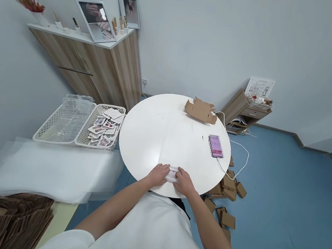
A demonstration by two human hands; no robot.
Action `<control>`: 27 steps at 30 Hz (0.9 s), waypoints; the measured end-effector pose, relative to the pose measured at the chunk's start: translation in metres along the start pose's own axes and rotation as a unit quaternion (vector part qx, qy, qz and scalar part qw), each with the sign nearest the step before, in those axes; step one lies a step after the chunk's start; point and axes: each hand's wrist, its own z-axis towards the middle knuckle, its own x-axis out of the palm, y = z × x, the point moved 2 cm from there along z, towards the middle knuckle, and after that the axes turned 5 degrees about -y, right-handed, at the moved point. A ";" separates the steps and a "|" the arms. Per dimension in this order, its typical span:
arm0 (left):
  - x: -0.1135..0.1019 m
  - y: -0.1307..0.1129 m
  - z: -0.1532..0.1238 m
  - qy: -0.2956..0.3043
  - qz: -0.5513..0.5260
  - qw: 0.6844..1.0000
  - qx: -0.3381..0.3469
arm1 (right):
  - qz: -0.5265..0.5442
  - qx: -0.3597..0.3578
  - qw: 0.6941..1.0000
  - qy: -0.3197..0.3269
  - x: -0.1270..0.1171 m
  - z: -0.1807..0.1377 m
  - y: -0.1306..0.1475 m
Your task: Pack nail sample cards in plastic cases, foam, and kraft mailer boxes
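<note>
My left hand [158, 174] and my right hand [184, 183] meet at the near edge of the round white table [157, 136]. Between them they pinch a small clear packet with a pale card inside [172, 174], held just over the tabletop. Both hands have their fingers curled onto the packet, one at each end. Most of the packet is hidden by my fingers.
A folded cardboard box [200, 110] lies at the table's far side, a phone [216, 146] on a white cable at the right. Two white baskets [81, 123] stand to the left, one with small cards. Small cardboard boxes [227, 194] litter the blue floor; flat cardboard is stacked bottom left [0, 220].
</note>
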 end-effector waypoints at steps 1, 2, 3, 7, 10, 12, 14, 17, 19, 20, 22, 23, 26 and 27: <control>-0.001 -0.001 -0.001 0.006 -0.005 1.000 -0.002 | 0.003 -0.006 1.000 -0.005 -0.001 0.000 0.002; -0.002 -0.001 -0.003 0.013 -0.013 1.000 -0.003 | 0.007 -0.015 1.000 -0.004 -0.003 -0.002 0.005; -0.003 -0.002 -0.006 0.021 -0.023 1.000 -0.005 | 0.014 -0.022 1.000 0.002 -0.004 -0.005 0.008; -0.006 -0.002 -0.024 0.059 -0.083 0.994 -0.029 | 0.055 -0.023 0.998 0.028 -0.009 -0.023 0.021; -0.006 -0.001 -0.030 0.066 -0.121 0.990 -0.042 | 0.091 -0.003 0.995 0.029 -0.012 -0.030 0.024; -0.007 0.001 -0.027 0.053 -0.135 0.988 -0.046 | 0.113 0.007 0.994 0.012 -0.016 -0.027 0.022; -0.009 0.003 -0.021 0.029 -0.136 0.989 -0.053 | 0.124 0.013 0.992 -0.009 -0.023 -0.020 0.017; -0.013 0.009 -0.010 0.008 -0.120 0.990 -0.073 | 0.133 0.025 0.991 -0.004 -0.031 -0.004 0.009; -0.014 0.013 -0.006 0.023 -0.126 0.988 -0.084 | 0.140 0.036 0.989 0.017 -0.033 0.005 0.004; -0.013 0.015 -0.005 0.033 -0.136 0.986 -0.089 | 0.142 0.042 0.989 0.026 -0.033 0.009 0.002; -0.012 0.019 -0.003 0.039 -0.162 0.981 -0.101 | 0.149 0.054 0.987 0.034 -0.031 0.015 -0.002; -0.011 0.021 -0.003 0.036 -0.174 0.978 -0.111 | 0.155 0.060 0.985 0.033 -0.030 0.018 -0.004; -0.006 0.027 0.000 0.015 -0.196 0.966 -0.168 | 0.188 0.095 0.977 0.032 -0.026 0.026 -0.014; -0.005 0.029 0.001 0.010 -0.197 0.961 -0.193 | 0.203 0.112 0.972 0.035 -0.025 0.029 -0.017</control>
